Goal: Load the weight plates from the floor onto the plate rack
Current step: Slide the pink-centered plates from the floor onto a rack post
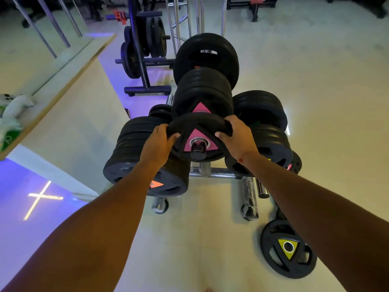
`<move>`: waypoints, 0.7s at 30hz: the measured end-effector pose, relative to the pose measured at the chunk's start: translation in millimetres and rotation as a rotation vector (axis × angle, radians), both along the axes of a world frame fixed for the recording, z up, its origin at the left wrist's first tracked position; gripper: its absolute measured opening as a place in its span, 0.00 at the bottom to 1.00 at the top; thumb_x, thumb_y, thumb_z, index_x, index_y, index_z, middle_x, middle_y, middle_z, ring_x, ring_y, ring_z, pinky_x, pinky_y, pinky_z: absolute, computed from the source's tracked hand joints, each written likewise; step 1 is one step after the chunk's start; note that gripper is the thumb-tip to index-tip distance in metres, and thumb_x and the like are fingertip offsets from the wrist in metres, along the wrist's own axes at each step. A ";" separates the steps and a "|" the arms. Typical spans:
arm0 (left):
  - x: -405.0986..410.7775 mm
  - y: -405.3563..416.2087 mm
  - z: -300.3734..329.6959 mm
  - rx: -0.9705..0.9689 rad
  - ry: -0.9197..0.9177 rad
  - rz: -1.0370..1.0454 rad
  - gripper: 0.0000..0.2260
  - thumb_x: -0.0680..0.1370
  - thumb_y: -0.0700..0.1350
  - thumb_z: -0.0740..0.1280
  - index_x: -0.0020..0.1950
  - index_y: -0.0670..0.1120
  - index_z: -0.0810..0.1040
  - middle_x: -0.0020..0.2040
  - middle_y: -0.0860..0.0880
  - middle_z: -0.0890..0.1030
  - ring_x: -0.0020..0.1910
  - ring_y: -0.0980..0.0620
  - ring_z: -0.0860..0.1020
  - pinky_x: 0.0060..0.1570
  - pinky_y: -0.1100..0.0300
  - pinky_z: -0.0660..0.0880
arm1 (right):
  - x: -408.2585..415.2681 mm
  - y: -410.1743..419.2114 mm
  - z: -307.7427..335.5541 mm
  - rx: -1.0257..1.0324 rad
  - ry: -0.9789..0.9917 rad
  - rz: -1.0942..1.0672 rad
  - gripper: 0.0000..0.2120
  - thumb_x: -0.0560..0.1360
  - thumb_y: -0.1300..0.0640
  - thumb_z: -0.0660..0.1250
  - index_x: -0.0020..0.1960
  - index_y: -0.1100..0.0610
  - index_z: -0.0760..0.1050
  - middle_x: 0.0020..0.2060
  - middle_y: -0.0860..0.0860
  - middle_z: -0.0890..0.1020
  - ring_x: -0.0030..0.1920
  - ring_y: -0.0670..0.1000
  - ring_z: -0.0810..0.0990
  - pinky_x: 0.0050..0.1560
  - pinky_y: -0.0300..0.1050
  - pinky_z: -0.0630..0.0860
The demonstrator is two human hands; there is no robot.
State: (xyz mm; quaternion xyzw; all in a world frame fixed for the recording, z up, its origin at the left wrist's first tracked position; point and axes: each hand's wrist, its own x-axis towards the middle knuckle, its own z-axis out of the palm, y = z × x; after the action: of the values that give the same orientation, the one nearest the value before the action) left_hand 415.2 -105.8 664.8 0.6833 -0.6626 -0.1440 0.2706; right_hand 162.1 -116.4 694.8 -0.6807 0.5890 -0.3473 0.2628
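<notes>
A black weight plate with a pink triangle sits on the near end of the chrome rack's top middle peg, whose black cap pokes through its hole. My left hand grips the plate's left rim and my right hand grips its right rim. Behind it on the same peg stand several more black plates. A black plate with a yellow triangle lies flat on the floor at the lower right, beside the rack's foot.
Stacks of black plates fill the rack's left and right pegs. A second, dark plate tree stands behind. A wooden-edged ledge runs along the left. Pale floor stretches to the right.
</notes>
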 end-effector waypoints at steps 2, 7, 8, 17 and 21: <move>-5.4 -13.7 1.6 -0.032 0.044 0.038 0.21 0.82 0.58 0.63 0.68 0.44 0.69 0.63 0.42 0.76 0.56 0.44 0.78 0.53 0.53 0.76 | 3.2 -12.6 3.9 -0.022 0.044 -0.108 0.21 0.74 0.51 0.75 0.63 0.52 0.71 0.57 0.52 0.78 0.56 0.54 0.79 0.58 0.50 0.79; -15.9 -46.1 1.6 -0.094 0.162 0.117 0.19 0.80 0.53 0.70 0.66 0.47 0.70 0.62 0.44 0.77 0.56 0.47 0.78 0.56 0.54 0.77 | 4.0 -41.1 12.5 -0.030 0.131 -0.200 0.23 0.71 0.52 0.78 0.59 0.55 0.69 0.57 0.54 0.76 0.54 0.56 0.78 0.53 0.51 0.79; -18.1 -51.3 2.0 -0.101 0.173 0.131 0.19 0.79 0.52 0.71 0.66 0.47 0.71 0.62 0.44 0.77 0.55 0.49 0.77 0.55 0.55 0.77 | 3.3 -46.8 12.9 -0.029 0.145 -0.209 0.22 0.72 0.53 0.77 0.59 0.56 0.69 0.56 0.55 0.76 0.53 0.57 0.78 0.52 0.50 0.78; -20.6 -79.8 5.9 -0.119 0.152 0.171 0.17 0.78 0.50 0.73 0.59 0.48 0.69 0.56 0.46 0.79 0.49 0.51 0.78 0.45 0.63 0.73 | 3.0 -71.5 10.0 -0.007 0.190 -0.252 0.17 0.75 0.54 0.75 0.57 0.57 0.71 0.51 0.55 0.79 0.50 0.55 0.80 0.53 0.49 0.80; -24.0 -75.2 11.1 -0.118 0.124 0.215 0.17 0.77 0.51 0.72 0.61 0.47 0.71 0.55 0.47 0.80 0.52 0.49 0.79 0.48 0.56 0.77 | -1.2 -68.8 12.5 0.022 0.178 -0.220 0.17 0.75 0.55 0.74 0.58 0.57 0.71 0.53 0.55 0.78 0.51 0.55 0.80 0.54 0.48 0.78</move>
State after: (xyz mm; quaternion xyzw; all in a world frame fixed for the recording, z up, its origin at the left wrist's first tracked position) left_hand 391.2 -181.1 675.9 0.7232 -0.5747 -0.1170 0.3647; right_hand 160.9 -185.2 707.3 -0.6374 0.6848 -0.3058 0.1771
